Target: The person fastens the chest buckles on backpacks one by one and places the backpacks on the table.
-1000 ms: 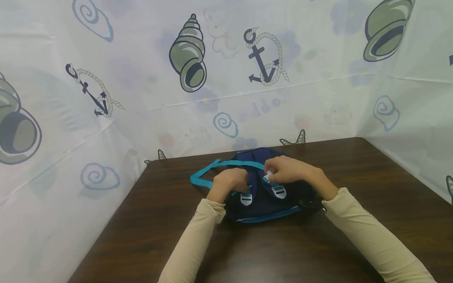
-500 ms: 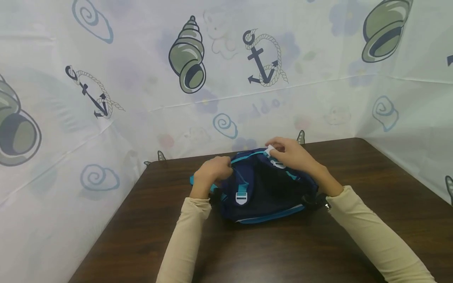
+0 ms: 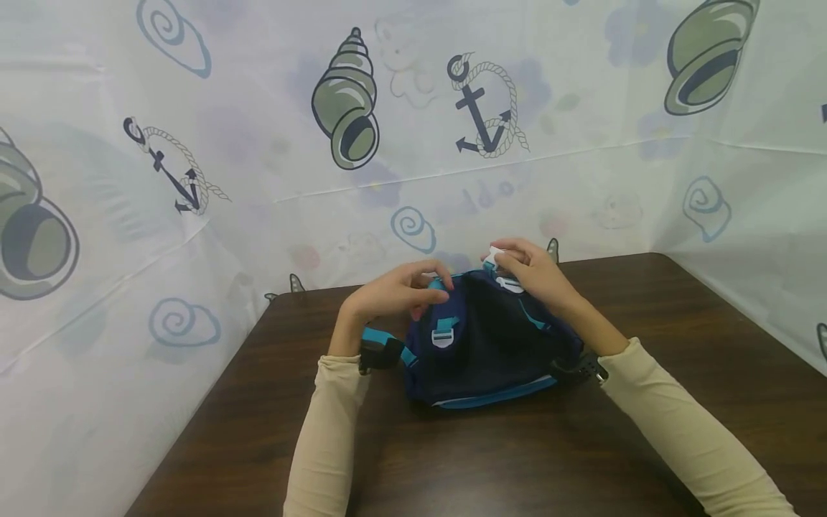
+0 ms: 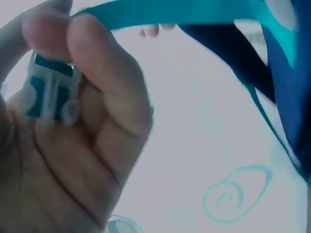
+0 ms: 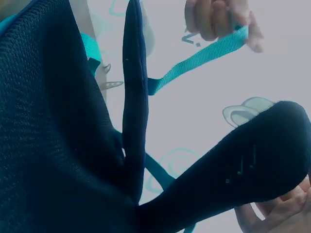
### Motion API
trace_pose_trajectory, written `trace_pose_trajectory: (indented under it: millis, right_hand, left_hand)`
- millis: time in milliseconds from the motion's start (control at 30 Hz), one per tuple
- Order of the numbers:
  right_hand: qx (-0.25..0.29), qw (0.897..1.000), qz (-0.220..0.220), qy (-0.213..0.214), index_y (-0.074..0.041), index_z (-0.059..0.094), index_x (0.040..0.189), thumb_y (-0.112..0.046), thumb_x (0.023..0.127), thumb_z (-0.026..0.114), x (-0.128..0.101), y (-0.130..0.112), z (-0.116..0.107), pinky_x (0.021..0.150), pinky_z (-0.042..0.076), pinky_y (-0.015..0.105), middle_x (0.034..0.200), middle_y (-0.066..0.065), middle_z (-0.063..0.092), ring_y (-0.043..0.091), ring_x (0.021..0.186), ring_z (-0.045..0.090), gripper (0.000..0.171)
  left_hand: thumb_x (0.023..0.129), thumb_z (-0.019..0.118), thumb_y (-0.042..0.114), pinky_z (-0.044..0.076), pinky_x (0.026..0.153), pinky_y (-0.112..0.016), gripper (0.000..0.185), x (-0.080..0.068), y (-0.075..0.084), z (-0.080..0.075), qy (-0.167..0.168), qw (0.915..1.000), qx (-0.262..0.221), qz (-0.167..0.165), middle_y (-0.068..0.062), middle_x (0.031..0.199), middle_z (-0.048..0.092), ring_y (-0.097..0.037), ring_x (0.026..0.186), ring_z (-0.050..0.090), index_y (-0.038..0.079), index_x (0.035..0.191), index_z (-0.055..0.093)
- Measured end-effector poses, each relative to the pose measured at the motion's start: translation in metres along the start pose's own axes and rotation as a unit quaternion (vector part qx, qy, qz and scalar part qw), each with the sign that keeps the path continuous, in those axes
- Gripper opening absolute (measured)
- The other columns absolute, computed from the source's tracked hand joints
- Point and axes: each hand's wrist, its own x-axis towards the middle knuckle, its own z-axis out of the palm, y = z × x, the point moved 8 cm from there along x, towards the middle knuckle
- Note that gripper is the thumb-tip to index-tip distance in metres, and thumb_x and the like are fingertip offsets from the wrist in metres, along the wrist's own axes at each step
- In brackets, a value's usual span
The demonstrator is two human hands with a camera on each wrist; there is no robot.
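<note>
A dark blue bag [image 3: 491,352] with teal trim lies on the brown table [image 3: 258,431], its front flap lifted toward the far side. My left hand [image 3: 413,291] pinches the flap's teal strap [image 4: 184,12] at its top edge. A white-and-teal buckle [image 4: 46,92] sits against those fingers. Below that hand, a white buckle [image 3: 442,334] hangs on the flap. My right hand [image 3: 526,269] pinches the other white buckle [image 3: 494,255] and holds the flap's right corner up. The right wrist view shows the dark mesh of the bag [image 5: 48,145] up close, with the teal strap [image 5: 199,60] stretched behind it.
Printed white sheets with shells and anchors [image 3: 481,108] wall in the table at the back and both sides. A black strap end [image 3: 377,354] sticks out at the bag's left and a black clip [image 3: 581,366] at its right. Bare tabletop lies between the bag and me.
Both hands have lifted the flap up and away from me, exposing the dark inside. The left hand has shifted right along the flap's top edge onto the teal strap.
</note>
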Motion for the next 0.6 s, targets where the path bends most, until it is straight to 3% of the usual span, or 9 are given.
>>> trace_pose_trajectory:
  millis: [200, 367, 500, 600]
  right_hand:
    - [0.061, 0.998, 0.008, -0.018, -0.011, 0.047, 0.117, -0.038, 0.087, 0.054, 0.002, 0.003, 0.005, 0.092, 0.044, 0.043, 0.117, 0.012, 0.060, 0.020, 0.102, 0.060, 0.040]
    - [0.071, 0.998, -0.001, -0.001, -0.010, 0.047, 0.107, -0.037, 0.087, 0.055, 0.002, 0.000, 0.006, 0.086, 0.048, 0.032, 0.110, 0.011, 0.063, 0.016, 0.097, 0.061, 0.035]
    - [0.064, 0.998, -0.016, -0.005, -0.011, 0.048, 0.106, -0.036, 0.086, 0.057, 0.002, -0.004, 0.006, 0.083, 0.049, 0.027, 0.104, 0.009, 0.063, 0.020, 0.096, 0.060, 0.033]
    - [0.074, 0.997, -0.026, -0.025, -0.010, 0.049, 0.107, -0.031, 0.086, 0.059, 0.000, -0.006, 0.007, 0.086, 0.047, 0.029, 0.105, 0.008, 0.062, 0.024, 0.099, 0.060, 0.032]
  left_hand:
    - [0.085, 0.061, 0.022, 0.051, 0.064, -0.043, 0.016, 0.006, 0.010, 0.001, 0.009, 0.9958, -0.079, 0.045, -0.014, 0.079, 0.057, -0.033, 0.067, 0.057, 0.011, 0.096, 0.057]
    - [0.090, 0.054, 0.022, 0.050, 0.067, -0.043, 0.020, 0.007, 0.021, -0.006, 0.056, 0.9904, -0.114, 0.055, -0.015, 0.081, 0.061, -0.034, 0.078, 0.058, 0.002, 0.093, 0.054]
    - [0.093, 0.047, 0.026, 0.049, 0.067, -0.037, 0.029, 0.007, 0.021, -0.013, 0.119, 0.9855, -0.117, 0.033, -0.014, 0.080, 0.052, -0.031, 0.075, 0.052, -0.001, 0.091, 0.054]
    - [0.095, 0.042, 0.028, 0.049, 0.075, -0.038, 0.032, 0.008, 0.015, -0.014, 0.147, 0.9810, -0.126, 0.004, -0.013, 0.088, 0.049, -0.025, 0.081, 0.049, -0.003, 0.095, 0.051]
